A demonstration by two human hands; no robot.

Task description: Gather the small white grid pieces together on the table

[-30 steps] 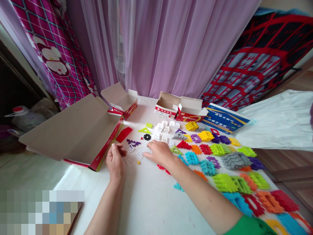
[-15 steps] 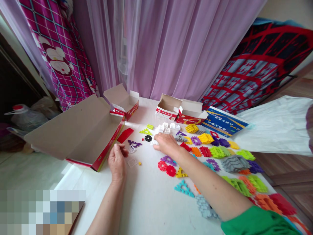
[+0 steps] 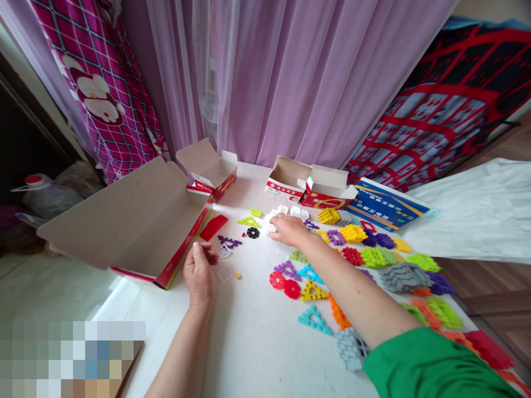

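Note:
My right hand (image 3: 289, 229) reaches to the far middle of the table. Its fingers are closed on a white plastic block (image 3: 271, 226) beside other small white window-patterned blocks (image 3: 296, 212). My left hand (image 3: 201, 272) rests by the big box, fingers curled in and thumb against them; what they hold, if anything, is hidden. Close to its fingertips lie a white window-shaped piece (image 3: 224, 251) and a clear piece (image 3: 225, 275). A black notched disc (image 3: 253, 232), a purple triangle (image 3: 229, 241) and a lime triangle (image 3: 249, 221) lie between the hands.
A big open box (image 3: 166, 232) stands at the left, a smaller open box (image 3: 215, 171) behind it. Two more open boxes (image 3: 286, 179) and a blue printed card (image 3: 385, 204) are at the back. Several coloured interlocking pieces (image 3: 402, 276) cover the right side.
My right hand has shifted slightly right and away from me, onto the white blocks. My left hand stays where it was. The view has tilted a little.

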